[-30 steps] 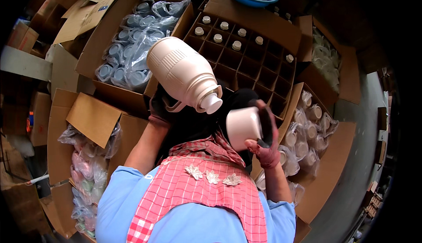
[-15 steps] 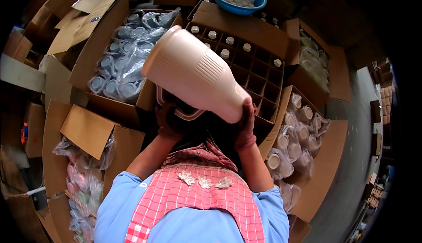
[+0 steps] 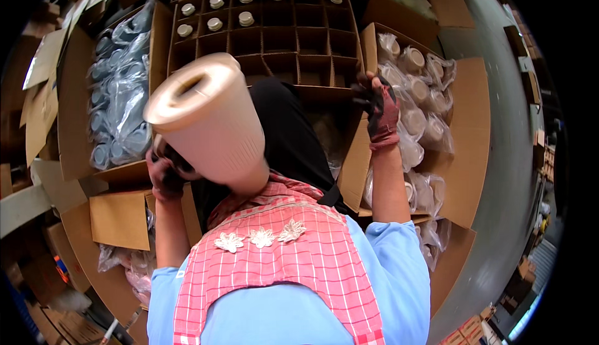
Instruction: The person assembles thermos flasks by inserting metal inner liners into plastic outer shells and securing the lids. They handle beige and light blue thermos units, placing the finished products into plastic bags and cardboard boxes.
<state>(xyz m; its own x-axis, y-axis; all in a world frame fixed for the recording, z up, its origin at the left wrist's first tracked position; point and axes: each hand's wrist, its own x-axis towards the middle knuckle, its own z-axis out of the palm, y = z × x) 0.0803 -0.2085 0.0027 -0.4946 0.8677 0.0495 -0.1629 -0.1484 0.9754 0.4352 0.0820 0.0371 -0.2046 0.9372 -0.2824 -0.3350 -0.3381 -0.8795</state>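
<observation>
A large pale pink plastic thermos jug casing (image 3: pixel 215 133) with ribbed sides hangs over my lap. It is tilted, its wide round end facing up and showing a dark hole in the middle. My left hand (image 3: pixel 167 173), in a dark red work glove, is closed round the casing's handle on its left side. My right hand (image 3: pixel 382 108), gloved alike, is apart from the casing, open with loosely bent fingers and nothing visible in it. It is raised beside an open carton of bagged beige cups or lids (image 3: pixel 413 117), near the right corner of the divided carton (image 3: pixel 284 87).
Several white-topped pieces (image 3: pixel 246 18) stand in the divided carton's far cells. On the left, a carton holds bagged blue-grey jug-like parts (image 3: pixel 118 95). Nearer, a flapped carton (image 3: pixel 120 220) holds bagged pink pieces. Grey floor (image 3: pixel 480 176) runs along the right.
My right hand has let go of the casing's narrow end and moved right. The casing has swung so its wide end faces up, and has come left with my left hand. The view has shifted.
</observation>
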